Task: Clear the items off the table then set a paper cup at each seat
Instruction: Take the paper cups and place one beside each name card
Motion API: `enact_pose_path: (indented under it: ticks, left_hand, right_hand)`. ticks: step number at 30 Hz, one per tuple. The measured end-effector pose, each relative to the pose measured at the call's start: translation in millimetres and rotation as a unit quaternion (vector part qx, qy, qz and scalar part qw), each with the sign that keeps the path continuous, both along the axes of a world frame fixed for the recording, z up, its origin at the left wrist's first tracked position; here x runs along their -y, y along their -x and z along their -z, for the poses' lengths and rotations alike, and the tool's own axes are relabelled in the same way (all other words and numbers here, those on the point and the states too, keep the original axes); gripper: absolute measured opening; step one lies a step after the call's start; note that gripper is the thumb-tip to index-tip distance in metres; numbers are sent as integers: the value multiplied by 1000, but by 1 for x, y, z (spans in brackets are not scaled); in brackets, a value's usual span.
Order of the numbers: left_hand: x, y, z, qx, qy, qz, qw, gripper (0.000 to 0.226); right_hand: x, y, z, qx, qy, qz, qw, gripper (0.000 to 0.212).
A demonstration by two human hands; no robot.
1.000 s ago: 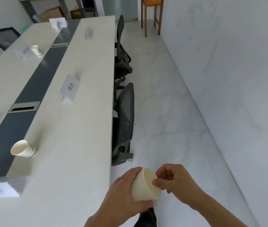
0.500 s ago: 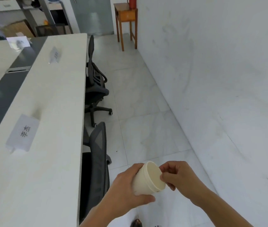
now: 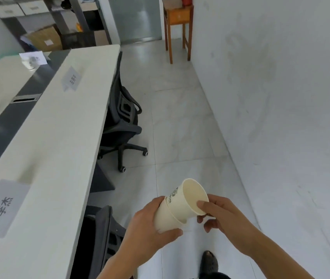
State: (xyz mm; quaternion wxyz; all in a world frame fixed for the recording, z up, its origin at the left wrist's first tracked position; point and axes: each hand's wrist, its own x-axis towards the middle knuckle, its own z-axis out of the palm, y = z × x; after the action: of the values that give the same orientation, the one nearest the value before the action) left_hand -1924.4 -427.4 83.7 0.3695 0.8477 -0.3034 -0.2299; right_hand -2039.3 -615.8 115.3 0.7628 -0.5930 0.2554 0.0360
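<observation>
Two hands meet low in the view, over the tiled floor point(image 3: 180, 125) beside the long white table point(image 3: 63, 137). The left hand point(image 3: 150, 224) comes up from below, palm curled, fingers and thumb wrapped tight around the lower part of a stack of nested paper cups point(image 3: 168, 218) that tilts with its mouth up and to the right. The right hand point(image 3: 220, 214) reaches in from the right, its thumb and forefinger pinched on the rim of the top paper cup point(image 3: 190, 196), which is partly drawn out of the stack; its other fingers curl loosely beneath. A name card point(image 3: 3, 206) lies on the table to the left, near a black chair point(image 3: 101, 238).
</observation>
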Motion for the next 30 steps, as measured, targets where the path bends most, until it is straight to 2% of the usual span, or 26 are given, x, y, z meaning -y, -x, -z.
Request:
enact_pose_path:
  ticks: [3, 8, 10, 19, 22, 25, 30]
  left_hand:
    - [33, -29, -7, 20, 6, -59, 998, 72]
    - [43, -74, -7, 5, 9, -166, 986, 67]
    - [43, -97, -2, -1, 8, -197, 980, 67]
    - [29, -256, -4, 13, -13, -199, 980, 66]
    - [27, -306, -8, 9, -28, -193, 981, 75]
    - [15, -345, -5, -13, -11, -250, 968, 77]
    - [-17, -387, 7, -28, 2, -383, 923, 74]
  right_hand:
    - [36, -52, -8, 3, 29, -74, 997, 50]
    - [60, -143, -14, 26, 110, -229, 967, 54]
    - [59, -180, -9, 34, 135, -261, 955, 55]
    - [37, -362, 4, 57, 188, -188, 962, 67]
    - [42, -416, 0, 63, 163, -167, 970, 67]
    - [49, -466, -1, 67, 138, -175, 972, 67]
    - [56, -548, 10, 45, 108, -265, 957, 67]
